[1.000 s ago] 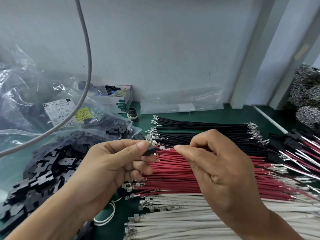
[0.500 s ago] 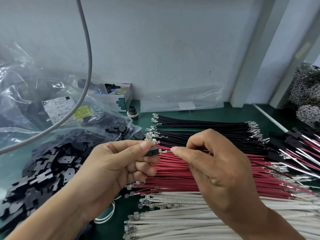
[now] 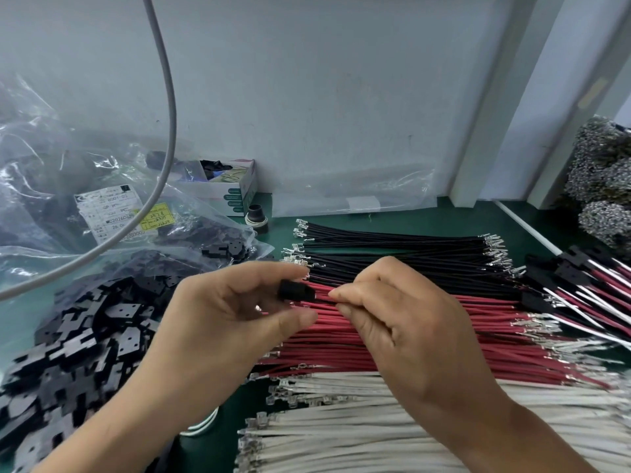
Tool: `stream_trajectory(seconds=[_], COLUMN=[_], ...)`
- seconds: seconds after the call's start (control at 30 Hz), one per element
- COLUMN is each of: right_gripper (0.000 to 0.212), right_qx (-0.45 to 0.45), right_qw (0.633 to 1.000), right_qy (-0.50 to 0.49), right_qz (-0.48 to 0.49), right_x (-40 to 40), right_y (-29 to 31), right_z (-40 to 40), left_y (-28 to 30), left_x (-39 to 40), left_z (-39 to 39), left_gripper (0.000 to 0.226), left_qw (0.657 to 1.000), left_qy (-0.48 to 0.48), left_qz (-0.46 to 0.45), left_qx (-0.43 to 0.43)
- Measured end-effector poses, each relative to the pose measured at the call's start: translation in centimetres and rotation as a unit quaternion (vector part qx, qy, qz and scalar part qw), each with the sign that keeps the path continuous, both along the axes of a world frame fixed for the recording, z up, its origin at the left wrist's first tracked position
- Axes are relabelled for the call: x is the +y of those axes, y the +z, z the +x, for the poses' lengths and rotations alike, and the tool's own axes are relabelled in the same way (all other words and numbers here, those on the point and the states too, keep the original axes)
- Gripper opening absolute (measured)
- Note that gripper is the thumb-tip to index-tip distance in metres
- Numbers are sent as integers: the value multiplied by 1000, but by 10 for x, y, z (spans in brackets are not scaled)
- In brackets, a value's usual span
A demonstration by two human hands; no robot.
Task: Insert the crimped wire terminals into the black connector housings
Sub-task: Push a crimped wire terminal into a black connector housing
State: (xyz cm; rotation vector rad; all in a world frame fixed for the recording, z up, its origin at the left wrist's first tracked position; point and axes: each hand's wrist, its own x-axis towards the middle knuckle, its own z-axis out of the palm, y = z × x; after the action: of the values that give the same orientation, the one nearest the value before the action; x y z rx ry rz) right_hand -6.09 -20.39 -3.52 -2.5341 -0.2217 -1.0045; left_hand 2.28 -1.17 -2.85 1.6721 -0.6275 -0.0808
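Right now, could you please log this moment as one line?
left hand: holds housing | right hand: pinches red wire at housing | seated: cannot tell

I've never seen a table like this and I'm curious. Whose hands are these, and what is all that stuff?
The camera sits on a person's head, looking down at their own hands. The left hand pinches a small black connector housing. The right hand pinches a red wire that leads to it. On the green table lie rows of black wires, red wires and white wires with metal ends. At the left lies a heap of black housings, beside plastic bags.
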Motion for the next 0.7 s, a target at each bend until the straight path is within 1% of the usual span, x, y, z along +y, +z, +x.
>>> stream_trajectory(seconds=[0.03,0.07,0.1,0.2,0.37,0.43,0.57,0.63,0.7], right_gripper=[16,15,14,18,22,20,11,8,12], right_qx=[7,12,14,9,3,3,-2,27,126], right_qw=[1000,1000,1000,999,999,998,992,994,986], right_qy=[-2,-7,-13,-17,9,5,-38,-11,34], right_qz=[-1,-8,-19,-46,-53,-61,-119,-105,-105], right_x=[-1,-1,-1,1,4,2,-4,-3,-1], right_y=[1,2,2,4,2,5,20,26,28], right_z=[-1,-2,-2,-1,0,-2,-8,-14,-19], left_y=[0,-1,-2,-3,-2,-1,-2,-3,-3], left_x=[1,1,1,-2,-1,-1,-1,1,3], left_z=[0,-1,-1,-1,-3,-2,1,4,6], left_gripper=[31,27,24,20,18,18,19,18,18], left_qw=[999,999,999,1000,1000,1000,1000,1000,1000], left_qy=[12,17,16,0,-22,-23,-13,-6,-5], left_qz=[19,28,30,-2,-8,-3,6,10,8], left_qx=[-30,-40,-39,-13,-1,-1,-1,-6,0])
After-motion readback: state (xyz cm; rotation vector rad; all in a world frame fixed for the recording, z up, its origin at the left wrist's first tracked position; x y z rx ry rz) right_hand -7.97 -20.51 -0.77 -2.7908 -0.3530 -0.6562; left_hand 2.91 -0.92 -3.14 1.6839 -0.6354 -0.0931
